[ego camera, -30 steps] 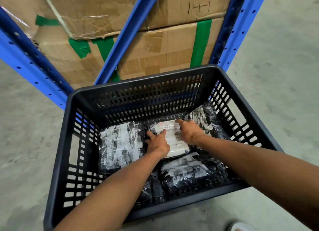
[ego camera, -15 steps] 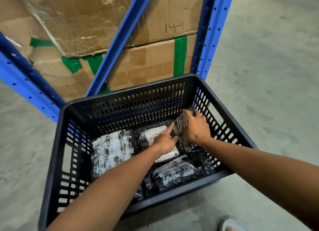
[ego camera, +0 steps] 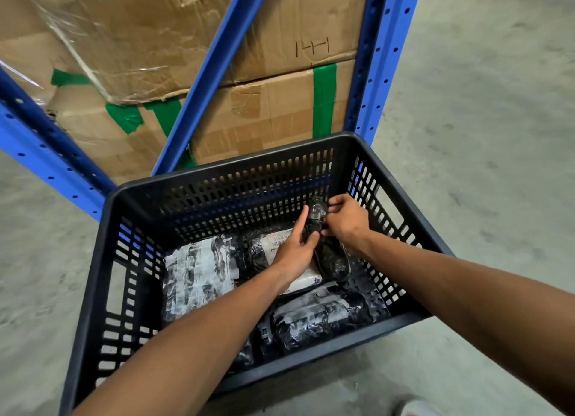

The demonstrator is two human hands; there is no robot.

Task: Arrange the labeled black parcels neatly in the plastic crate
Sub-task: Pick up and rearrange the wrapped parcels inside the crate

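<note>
1. My left hand [ego camera: 295,247] and right hand [ego camera: 345,219] both grip one upended black parcel [ego camera: 326,244] between them, inside the black plastic crate [ego camera: 93,278].
2. A labeled parcel [ego camera: 273,244] lies under my left wrist; another parcel [ego camera: 199,275] lies left of it.

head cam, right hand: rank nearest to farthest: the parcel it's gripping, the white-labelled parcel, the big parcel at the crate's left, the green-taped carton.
From the right hand:
1. Gripped parcel, held on edge at the crate's right, in both hands.
2. White-labelled parcel, centre, under the left hand.
3. Big parcel, crate's left.
4. Green-taped carton, behind the crate, on the rack.
</note>
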